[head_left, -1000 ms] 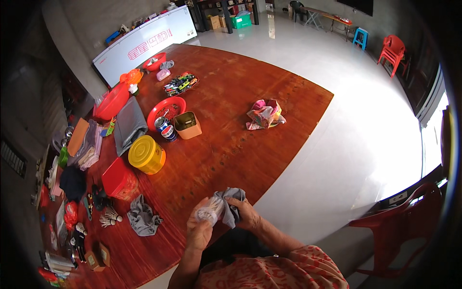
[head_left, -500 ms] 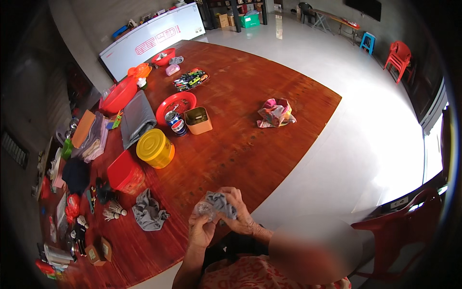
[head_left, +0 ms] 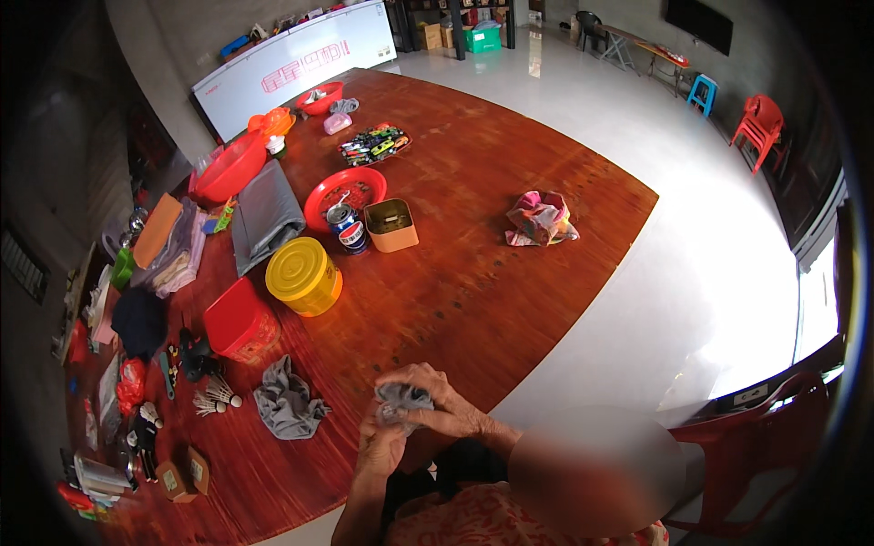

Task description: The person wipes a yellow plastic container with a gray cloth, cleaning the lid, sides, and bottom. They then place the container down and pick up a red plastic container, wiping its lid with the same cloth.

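Note:
Close to my body, both hands meet at the near table edge. My left hand (head_left: 381, 446) grips a small clear object, glass or plastic, mostly covered now. My right hand (head_left: 448, 402) is closed around a grey cloth (head_left: 402, 397) and presses it over the clear object. Fingers and cloth hide its full shape. Left of my hands, a second crumpled grey cloth (head_left: 288, 400) lies on the table.
The reddish wooden table (head_left: 473, 273) bears a yellow lidded tub (head_left: 304, 278), a red container (head_left: 241, 323), a drink can (head_left: 350, 235), an orange square tin (head_left: 393, 238), shuttlecocks (head_left: 217, 396) and a colourful crumpled cloth (head_left: 543, 220). Red chairs (head_left: 758, 127) stand farther right.
My right hand has moved the grey cloth leftward onto the clear object, which showed plainly beside the cloth before. The view has shifted slightly.

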A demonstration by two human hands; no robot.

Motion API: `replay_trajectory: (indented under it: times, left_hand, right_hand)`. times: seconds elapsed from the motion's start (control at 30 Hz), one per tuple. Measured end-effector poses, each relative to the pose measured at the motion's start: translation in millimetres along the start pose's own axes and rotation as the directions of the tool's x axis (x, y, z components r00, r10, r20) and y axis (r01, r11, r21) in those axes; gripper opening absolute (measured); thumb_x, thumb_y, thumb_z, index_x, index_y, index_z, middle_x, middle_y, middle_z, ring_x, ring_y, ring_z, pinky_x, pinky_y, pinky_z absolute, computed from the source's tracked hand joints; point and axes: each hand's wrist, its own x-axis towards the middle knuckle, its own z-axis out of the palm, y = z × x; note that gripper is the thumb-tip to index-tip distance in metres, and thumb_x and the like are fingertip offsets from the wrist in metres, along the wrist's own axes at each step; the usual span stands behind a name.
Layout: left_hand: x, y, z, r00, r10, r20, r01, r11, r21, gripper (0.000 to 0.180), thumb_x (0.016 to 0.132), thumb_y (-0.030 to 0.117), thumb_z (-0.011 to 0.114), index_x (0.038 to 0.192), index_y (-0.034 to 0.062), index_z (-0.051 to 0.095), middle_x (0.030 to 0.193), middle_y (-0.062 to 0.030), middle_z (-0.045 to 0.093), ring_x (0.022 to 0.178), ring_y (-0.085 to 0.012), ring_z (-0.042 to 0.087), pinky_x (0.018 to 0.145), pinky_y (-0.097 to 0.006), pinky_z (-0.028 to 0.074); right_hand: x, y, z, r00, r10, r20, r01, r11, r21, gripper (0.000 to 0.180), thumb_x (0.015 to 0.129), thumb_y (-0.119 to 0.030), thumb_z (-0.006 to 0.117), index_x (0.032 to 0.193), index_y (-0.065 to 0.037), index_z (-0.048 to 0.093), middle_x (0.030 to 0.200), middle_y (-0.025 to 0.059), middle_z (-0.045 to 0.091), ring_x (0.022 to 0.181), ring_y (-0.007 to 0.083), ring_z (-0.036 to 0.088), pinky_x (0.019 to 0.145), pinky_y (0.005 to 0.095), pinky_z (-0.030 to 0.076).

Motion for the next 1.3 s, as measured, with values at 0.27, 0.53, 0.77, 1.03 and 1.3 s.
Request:
replay_trajectory:
  times: [0.27, 0.53, 0.77, 1.03, 1.3]
  left_hand:
    - [2.4, 7.1, -9.2, 0.994, 0.042, 0.103, -0.05, 0.996, 0.079, 0.049, 0.074, 0.001, 0.074, 0.12, 0.0034, 0.055, 0.118, -0.0046, 0.058, 0.11, -0.0175, 0.059, 0.095, -0.032, 0.053]
    - [-1.1, 3.0, -26.3, 0.996, -0.043, -0.074, 0.061, 0.964, 0.26, 0.048, 0.069, 0.001, 0.083, 0.112, 0.0071, 0.063, 0.112, -0.0045, 0.063, 0.105, -0.0175, 0.062, 0.093, -0.034, 0.053]
    - [-1.7, 10.4, -17.4, 0.992, -0.081, -0.098, 0.111, 0.93, 0.351, 0.055, 0.07, -0.01, 0.065, 0.121, 0.0057, 0.054, 0.119, -0.0077, 0.057, 0.11, -0.0183, 0.057, 0.096, -0.035, 0.049]
    - [-1.7, -3.2, -17.2, 0.996, -0.004, -0.085, 0.009, 0.998, 0.062, 0.052, 0.074, -0.006, 0.061, 0.124, 0.0021, 0.049, 0.12, -0.0106, 0.055, 0.109, -0.0221, 0.057, 0.095, -0.037, 0.049]
    - [-4.4, -8.0, -4.1, 0.971, 0.031, -0.238, -0.019, 0.999, 0.051, 0.041, 0.083, 0.012, 0.06, 0.122, 0.0057, 0.05, 0.114, -0.0098, 0.057, 0.103, -0.0224, 0.058, 0.073, -0.035, 0.057]
  right_hand:
    - [13.8, 9.1, 8.4, 0.952, -0.218, 0.217, 0.205, 0.975, 0.081, 0.044, 0.087, -0.034, 0.064, 0.126, -0.013, 0.06, 0.118, 0.009, 0.058, 0.118, 0.0267, 0.046, 0.106, 0.0471, 0.028]
    - [28.5, 25.2, 8.3, 0.922, -0.236, 0.308, 0.2, 0.969, 0.145, 0.031, 0.085, -0.032, 0.069, 0.101, -0.005, 0.067, 0.106, 0.0095, 0.062, 0.101, 0.0267, 0.057, 0.09, 0.0406, 0.043]
    - [16.3, 26.8, 19.7, 0.974, 0.169, 0.152, -0.219, 0.876, 0.43, 0.03, 0.096, -0.029, 0.06, 0.097, 0.0, 0.066, 0.102, 0.0126, 0.063, 0.099, 0.0213, 0.057, 0.084, 0.037, 0.047]
    - [-3.9, 31.0, 33.7, 0.962, 0.178, -0.207, -0.104, 0.94, 0.326, 0.027, 0.098, -0.026, 0.056, 0.099, -0.001, 0.066, 0.099, 0.0128, 0.061, 0.099, 0.0205, 0.055, 0.083, 0.0357, 0.045]
    - [-5.4, 33.5, 55.3, 0.783, 0.477, -0.399, -0.153, 0.77, 0.62, 0.019, 0.097, -0.022, 0.058, 0.099, -0.003, 0.059, 0.084, -0.0007, 0.058, 0.079, 0.0069, 0.053, 0.068, 0.0252, 0.044]
